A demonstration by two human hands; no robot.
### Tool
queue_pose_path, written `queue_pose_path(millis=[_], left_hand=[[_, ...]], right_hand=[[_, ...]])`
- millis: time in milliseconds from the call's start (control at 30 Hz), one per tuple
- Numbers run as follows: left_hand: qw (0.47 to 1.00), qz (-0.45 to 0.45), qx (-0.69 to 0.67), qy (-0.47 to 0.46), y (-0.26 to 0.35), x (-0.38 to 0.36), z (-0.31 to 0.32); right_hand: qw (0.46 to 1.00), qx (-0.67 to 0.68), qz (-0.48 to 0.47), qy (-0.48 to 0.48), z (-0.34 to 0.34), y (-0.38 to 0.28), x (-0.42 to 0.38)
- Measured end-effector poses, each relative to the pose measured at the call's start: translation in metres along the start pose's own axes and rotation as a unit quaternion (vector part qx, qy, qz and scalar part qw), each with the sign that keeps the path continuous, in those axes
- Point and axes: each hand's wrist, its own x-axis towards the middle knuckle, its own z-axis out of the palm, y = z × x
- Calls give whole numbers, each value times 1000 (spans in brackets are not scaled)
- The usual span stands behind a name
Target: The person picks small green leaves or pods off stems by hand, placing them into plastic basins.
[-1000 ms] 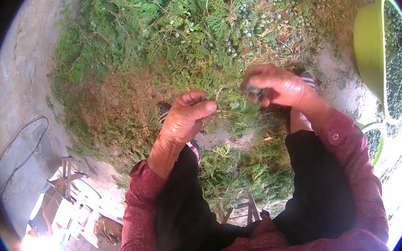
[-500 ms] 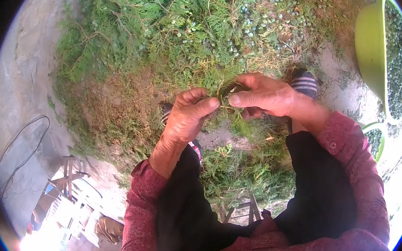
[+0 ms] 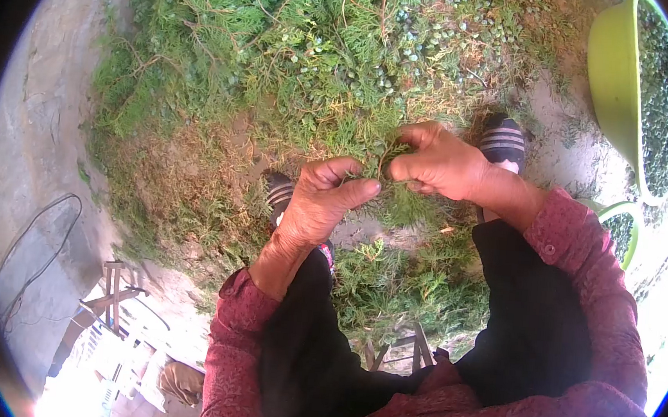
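Note:
My left hand [image 3: 319,199] pinches a small green evergreen sprig [image 3: 382,162] by its lower end between thumb and fingers. Close against the sprig's other side is my right hand [image 3: 445,166], its thumb and fingers curled together; what lies inside them is hidden. Both hands hang above a heap of cut evergreen branches [image 3: 227,67], which carries many small pale blue-green cones.
A yellow-green tub [image 3: 617,82] full of small green cones stands at the right, with a smaller green-rimmed container [image 3: 636,232] below it. Striped shoes [image 3: 504,139] rest among the clippings. A wooden frame [image 3: 113,297] and a cable [image 3: 30,279] lie at lower left.
My left hand has shifted slightly right and its thumb now reaches further across. The right hand's fingers have curled in tighter. The sprig between them stands more upright.

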Motion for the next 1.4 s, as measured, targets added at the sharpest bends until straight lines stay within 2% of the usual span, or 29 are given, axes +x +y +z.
queue_pose_path(millis=[33, 67, 100, 133, 200, 233, 267, 300, 333, 367, 400, 500, 533, 567, 633, 667, 700, 767, 833, 900, 933, 1000, 1033, 1067, 1100, 1167, 1200, 1233, 1400], left_hand=[[1000, 0, 0, 0, 2, -2, 3], [999, -11, -30, 13, 7, -3, 8], [998, -23, -61, 25, 11, -6, 12], [998, -24, -61, 22, 15, -9, 9], [997, -17, 78, 17, 23, -20, -5], [990, -44, 88, 97, 26, -24, -1], [980, -75, 91, 158, 24, -25, 4], [989, -29, 103, 101, -3, -21, -23], [982, -135, 91, 94, 18, -19, -14], [987, -87, 64, 120, 13, -21, -9], [987, -41, 38, 153, 8, -23, -4], [993, -42, 6, 112, 13, -23, 5], [994, -43, 8, 103, 14, -19, 6], [993, -72, 36, 82, 16, -16, 7], [991, -101, 64, 55, 17, -11, 14], [988, -72, 114, 72, 17, -9, 19], [981, -43, 165, 91, 16, -8, 21], [976, 0, 210, 54, 5, 0, 11], [946, 73, 317, -6, 13, 0, 6], [896, 124, 425, -44, 24, 0, 13], [856, 218, 464, -62, 26, 4, 12], [910, 200, 362, -7, 10, 3, 14], [904, 204, 376, -4, 14, 1, 21], [868, 291, 400, -29, 11, 9, 18], [866, 289, 408, -20, 16, 11, 18], [801, 368, 469, -59, 25, 11, 22], [802, 369, 468, -47, 22, 11, 22], [801, 367, 472, -45, 23, 10, 23], [750, 389, 533, -45, 24, 10, 26]], right_hand=[[1000, 0, 0, 0, -1, 6, 4], [970, -172, -159, 65, -3, 16, 11], [882, -333, -307, 127, -6, 22, 15], [914, -290, -234, 158, -14, 17, 11], [968, -147, -54, 194, -35, 12, -4], [963, -162, -40, 212, -43, 10, -18], [956, -151, -96, 233, -51, 9, -41], [943, -142, -150, 260, -58, 10, -71], [928, -138, -94, 332, -57, 1, -106], [888, -189, -88, 409, -64, 6, -141], [860, -152, -72, 482, -74, 18, -176], [744, -111, 7, 658, -98, 67, -286], [717, -163, 49, 676, -107, 88, -332], [643, -211, 121, 726, -107, 106, -361], [607, -313, 147, 715, -119, 171, -435], [614, -250, 231, 712, -113, 181, -452], [613, -249, 232, 713, -111, 200, -466], [520, -399, 209, 726, -111, 230, -470], [581, -332, 244, 702, -114, 196, -455], [642, -351, 223, 644, -117, 132, -407], [666, -372, 171, 623, -119, 109, -380], [714, -386, 64, 580, -111, 62, -319], [734, -380, 11, 562, -99, 39, -280], [761, -369, -37, 532, -87, 20, -244], [782, -358, -81, 504, -77, 4, -209], [850, -360, -139, 358, -73, -15, -157], [878, -333, -230, 255, -74, -16, -129], [889, -297, -316, 149, -71, -16, -104], [880, -390, -266, 48, -18, -33, -36]])
